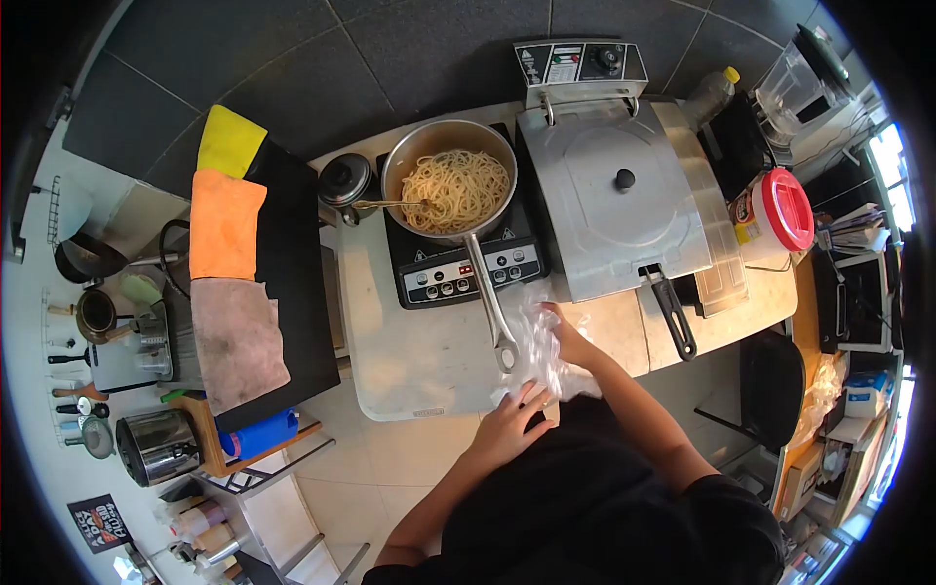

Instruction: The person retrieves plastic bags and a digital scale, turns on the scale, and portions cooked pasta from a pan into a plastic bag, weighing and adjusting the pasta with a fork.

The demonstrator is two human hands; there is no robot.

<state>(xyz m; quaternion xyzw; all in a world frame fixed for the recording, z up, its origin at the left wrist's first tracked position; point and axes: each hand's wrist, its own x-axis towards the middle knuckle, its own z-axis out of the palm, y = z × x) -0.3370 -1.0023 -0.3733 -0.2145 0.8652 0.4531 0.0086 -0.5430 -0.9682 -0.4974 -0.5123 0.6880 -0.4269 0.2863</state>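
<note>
A crumpled clear plastic bag (539,341) is between my two hands, in front of the table's edge and beside the pot handle. My right hand (568,339) is closed on its upper right side. At its lower end, my left hand (504,427) has its fingers bent on the plastic; part of the grip is hidden. Just beyond is a steel pot (394,175) of cooked noodles (458,190), its long handle pointing toward me. A gold-coloured utensil (395,204) rests in the noodles, sticking out over the left rim. The pot sits on a black induction cooker (419,285).
Right of the cooker stands a steel deep fryer (604,210) with a black handle sticking out frontward. A red-lidded tub (780,213), a bottle (712,96) and a blender (799,83) are farther right. A lidded jar (346,180) and cloths (229,224) are at left.
</note>
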